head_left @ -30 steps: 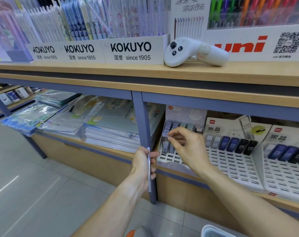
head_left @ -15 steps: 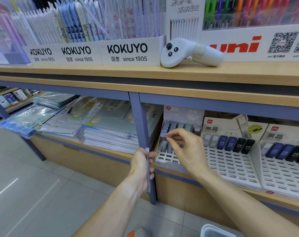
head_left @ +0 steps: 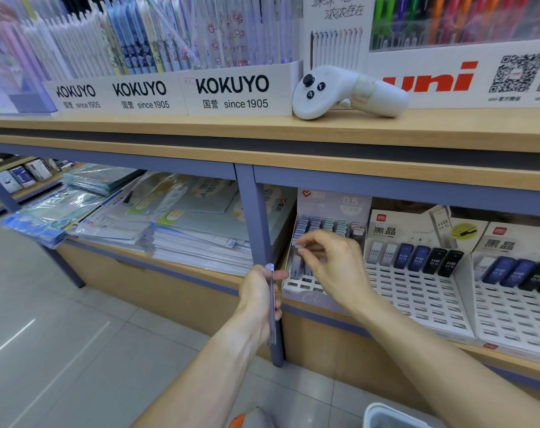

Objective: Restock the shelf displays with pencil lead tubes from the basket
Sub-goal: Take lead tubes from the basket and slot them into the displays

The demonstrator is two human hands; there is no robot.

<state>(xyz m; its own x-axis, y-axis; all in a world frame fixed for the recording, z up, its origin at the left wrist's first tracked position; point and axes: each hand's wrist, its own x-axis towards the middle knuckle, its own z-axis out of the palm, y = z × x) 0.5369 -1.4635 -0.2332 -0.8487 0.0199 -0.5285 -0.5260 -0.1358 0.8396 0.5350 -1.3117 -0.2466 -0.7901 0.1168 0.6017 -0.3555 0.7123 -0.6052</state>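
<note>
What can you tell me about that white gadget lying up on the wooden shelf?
The white gadget looks like a hand controller of smooth matte plastic. It lies on its side on the wooden shelf, in front of the KOKUYO and uni display signs. Its rounded head, at the left, carries a black thumbstick and two dark round buttons; a thicker handle runs to the right. No hand touches it.

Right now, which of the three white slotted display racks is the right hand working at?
The leftmost white slotted rack, the one with pastel tubes under the "0.5" card. The right hand hovers over it; the other two racks hold dark HB tubes.
</note>
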